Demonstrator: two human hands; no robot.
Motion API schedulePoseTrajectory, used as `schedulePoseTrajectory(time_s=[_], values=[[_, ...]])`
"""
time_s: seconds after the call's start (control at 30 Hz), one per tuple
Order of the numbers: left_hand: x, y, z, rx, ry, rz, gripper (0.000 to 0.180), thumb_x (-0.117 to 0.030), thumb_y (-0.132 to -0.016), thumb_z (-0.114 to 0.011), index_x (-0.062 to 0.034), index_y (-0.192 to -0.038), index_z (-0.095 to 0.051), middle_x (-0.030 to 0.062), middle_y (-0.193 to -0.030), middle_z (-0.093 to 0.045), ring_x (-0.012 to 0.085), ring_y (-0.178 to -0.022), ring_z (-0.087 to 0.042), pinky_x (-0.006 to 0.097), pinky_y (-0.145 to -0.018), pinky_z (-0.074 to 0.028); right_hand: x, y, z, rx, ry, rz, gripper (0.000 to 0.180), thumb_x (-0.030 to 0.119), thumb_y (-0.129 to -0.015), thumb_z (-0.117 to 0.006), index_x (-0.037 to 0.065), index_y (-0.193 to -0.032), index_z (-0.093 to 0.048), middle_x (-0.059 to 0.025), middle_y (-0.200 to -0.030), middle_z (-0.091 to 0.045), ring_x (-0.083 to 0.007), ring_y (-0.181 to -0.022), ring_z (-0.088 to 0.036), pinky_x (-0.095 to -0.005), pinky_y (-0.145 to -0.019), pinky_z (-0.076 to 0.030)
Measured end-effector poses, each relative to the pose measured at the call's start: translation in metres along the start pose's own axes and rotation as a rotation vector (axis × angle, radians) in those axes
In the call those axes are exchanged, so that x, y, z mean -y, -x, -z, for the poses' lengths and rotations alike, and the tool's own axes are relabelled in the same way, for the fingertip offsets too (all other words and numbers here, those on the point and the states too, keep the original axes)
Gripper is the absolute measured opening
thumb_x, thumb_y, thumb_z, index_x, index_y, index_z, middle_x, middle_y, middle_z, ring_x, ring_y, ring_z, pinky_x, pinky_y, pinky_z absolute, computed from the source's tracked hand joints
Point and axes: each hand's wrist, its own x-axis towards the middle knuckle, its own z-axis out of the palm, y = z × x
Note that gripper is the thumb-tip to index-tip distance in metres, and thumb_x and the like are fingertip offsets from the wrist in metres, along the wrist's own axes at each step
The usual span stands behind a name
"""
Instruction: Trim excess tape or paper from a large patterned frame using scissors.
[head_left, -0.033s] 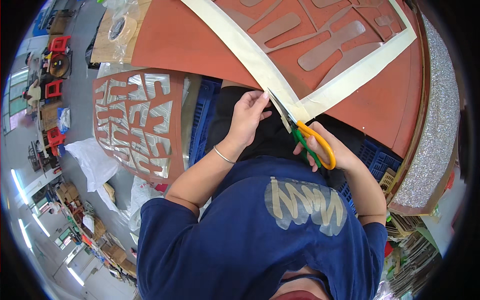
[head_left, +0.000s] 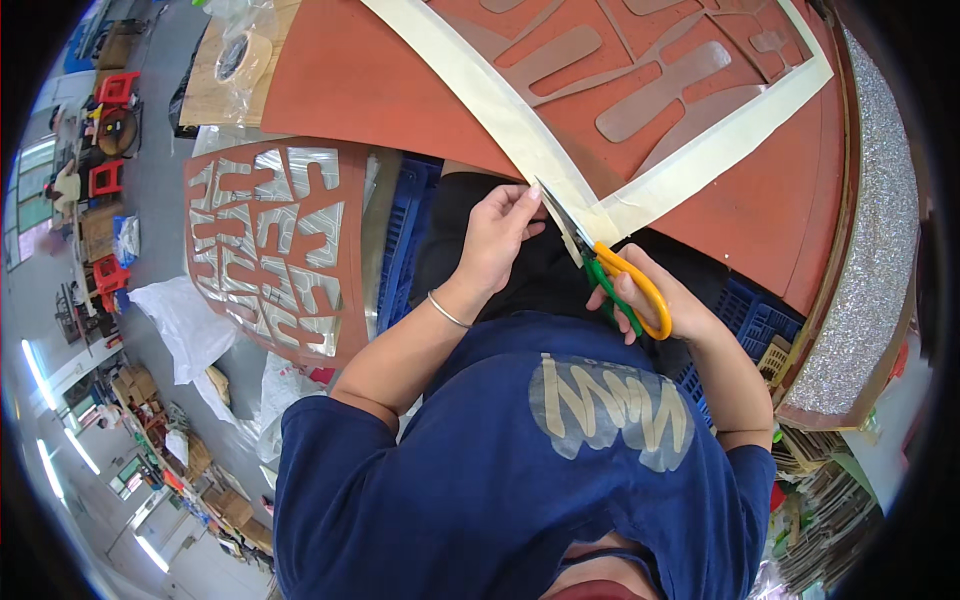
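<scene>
My right hand grips a pair of scissors with one orange and one green handle loop. Their blades lie along the outer edge of a cream tape strip, near its corner. Beside them, my left hand pinches that edge between thumb and finger, close to the blade tips. A narrow cream sliver hangs down by the blades. The strip meets a second cream strip, and together they border a brown sheet with elongated cut-out shapes. Underneath is a red-brown board.
At left stands a red-brown panel holding silvery shapes. A tape roll lies on wood at the far left. Blue crates show below the board. A glittery silver panel is at right, above stacked sheets. Red stools stand farther off.
</scene>
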Motion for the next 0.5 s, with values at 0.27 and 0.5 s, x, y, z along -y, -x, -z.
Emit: schedulePoseTrajectory(time_s=[0.27, 0.5], values=[[0.007, -0.003, 0.003, 0.138, -0.169, -0.116, 0.022, -0.02, -0.095, -0.048, 0.0007, -0.09, -0.051, 0.0062, -0.079, -0.058, 0.0106, -0.07, -0.057, 0.025, -0.068, -0.05, 0.003, -0.004, -0.001, 0.008, 0.011, -0.007, 0.07, 0.065, -0.082, -0.047, 0.001, -0.11, -0.04, -0.0119, -0.084, -0.059, -0.0084, -0.054, -0.054, -0.0203, -0.047, -0.048], [0.007, 0.012, -0.006, 0.188, -0.026, 0.06, 0.027, -0.029, -0.099, -0.038, -0.0035, -0.101, -0.046, 0.0068, -0.089, -0.057, 0.0121, -0.078, -0.057, 0.03, -0.073, -0.051, 0.001, -0.008, 0.0, 0.011, -0.009, 0.005, 0.072, 0.065, -0.081, -0.049, 0.0, -0.112, -0.04, -0.0117, -0.084, -0.059, -0.0086, -0.054, -0.054, -0.0201, -0.049, -0.047]])
